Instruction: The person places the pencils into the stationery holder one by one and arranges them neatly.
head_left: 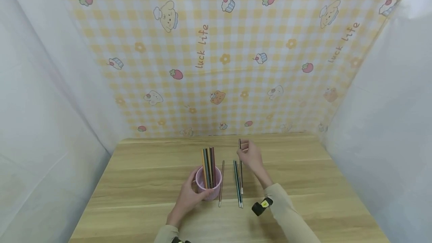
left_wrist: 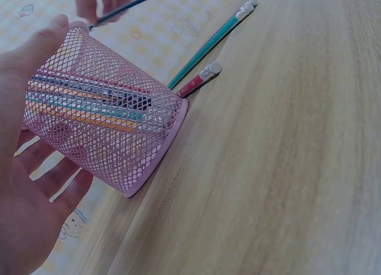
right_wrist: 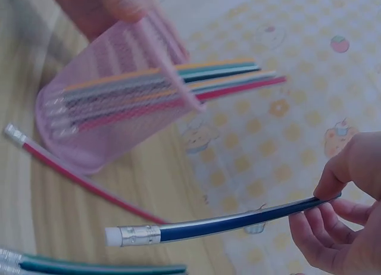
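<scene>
While the left hand steadies a pink mesh cup on the bench, the right hand holds a dark blue pencil in the air, to the right of the cup. The right fingers pinch it close to its far tip, thumb against the fingertips, and the white eraser end points towards the near side. The left fingers are spread around the cup's wall, with the thumb over by the rim.

I'd judge the pencil very light and stiff enough to steer from one end, though in the right wrist view it looks faintly bowed, which may be the lens. Its thin, smooth, shiny barrel could roll or swivel in so light a pinch; a hold a little nearer the middle would tame the swing of the eraser end, while this one leaves that end free to lead. The point, if it has one, is hidden by the fingers, and would be the fragile part.

The cup looks light too, its mesh fairly rigid and easy to grip; the bundle of pencils inside could make it tippy, so holding it by the wall seems sensible. A red pencil lies just right of it, and a pair of greenish pencils lies farther right.
</scene>
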`<state>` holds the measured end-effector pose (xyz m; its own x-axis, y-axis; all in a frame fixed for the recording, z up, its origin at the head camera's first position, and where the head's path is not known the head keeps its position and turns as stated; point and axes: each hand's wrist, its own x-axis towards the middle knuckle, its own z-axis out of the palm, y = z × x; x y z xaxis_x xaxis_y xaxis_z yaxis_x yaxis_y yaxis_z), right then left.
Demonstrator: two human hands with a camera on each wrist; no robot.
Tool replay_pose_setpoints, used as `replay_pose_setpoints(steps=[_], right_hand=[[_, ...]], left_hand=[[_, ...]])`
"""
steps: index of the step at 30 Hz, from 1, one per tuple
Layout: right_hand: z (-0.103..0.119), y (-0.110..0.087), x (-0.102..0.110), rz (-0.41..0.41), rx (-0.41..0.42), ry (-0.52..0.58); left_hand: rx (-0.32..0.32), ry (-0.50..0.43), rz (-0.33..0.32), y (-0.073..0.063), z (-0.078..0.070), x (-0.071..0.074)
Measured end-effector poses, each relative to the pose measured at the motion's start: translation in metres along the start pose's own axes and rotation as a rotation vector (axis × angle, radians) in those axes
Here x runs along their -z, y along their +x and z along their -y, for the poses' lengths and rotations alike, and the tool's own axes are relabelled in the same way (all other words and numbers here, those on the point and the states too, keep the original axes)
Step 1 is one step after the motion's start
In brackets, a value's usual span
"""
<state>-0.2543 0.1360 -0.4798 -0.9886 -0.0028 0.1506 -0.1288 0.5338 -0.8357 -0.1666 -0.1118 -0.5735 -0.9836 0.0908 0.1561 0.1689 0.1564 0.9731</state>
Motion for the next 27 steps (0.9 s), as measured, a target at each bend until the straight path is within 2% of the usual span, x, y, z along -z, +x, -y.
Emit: replay_pose_setpoints(steps=[14, 21, 27], right_hand=[[0.059, -0.001, 0.012, -0.002, 0.130, 0.215], [0.079, -0.001, 0.002, 0.009, 0.239, 0.324], [0.090, -0.002, -0.015, 0.006, 0.304, 0.344]], left_hand=[[0.000, 0.011, 0.002, 0.000, 0.000, 0.000], [0.002, 0.039, 0.006, -0.001, -0.002, 0.000], [0.005, 0.048, 0.008, -0.001, -0.002, 0.000]])
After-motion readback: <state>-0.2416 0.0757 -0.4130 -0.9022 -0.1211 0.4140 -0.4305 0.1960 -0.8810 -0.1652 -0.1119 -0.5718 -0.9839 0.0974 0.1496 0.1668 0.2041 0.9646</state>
